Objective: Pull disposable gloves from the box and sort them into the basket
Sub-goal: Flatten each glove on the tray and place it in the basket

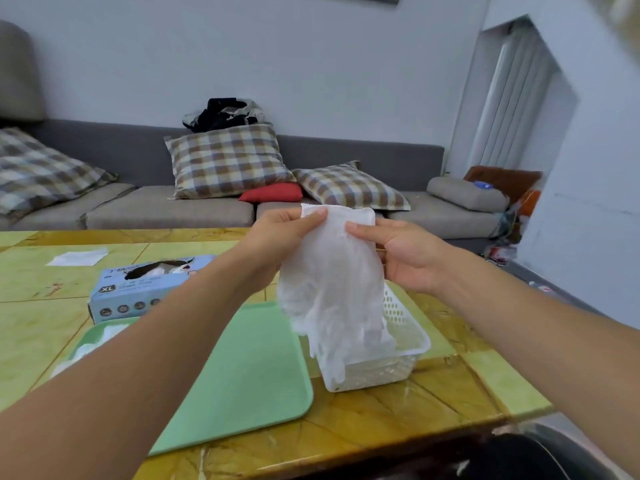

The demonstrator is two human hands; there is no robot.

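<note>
A translucent white disposable glove (332, 278) hangs cuff-up in front of me. My left hand (277, 237) pinches the cuff's left corner and my right hand (401, 254) pinches its right side. The glove's fingers dangle into the white perforated basket (412, 344), which stands on the table to the right of a green tray (249, 368). The blue glove box (138, 289), marked XL, lies at the left with a glove showing in its torn opening. More white gloves (93, 344) lie on the tray's left end, partly hidden by my left forearm.
A white sheet (78, 257) lies on the yellow-green marble table (433, 403) at the far left. Behind the table runs a grey sofa (156, 209) with plaid cushions. A dark object (502, 455) sits at the lower right edge.
</note>
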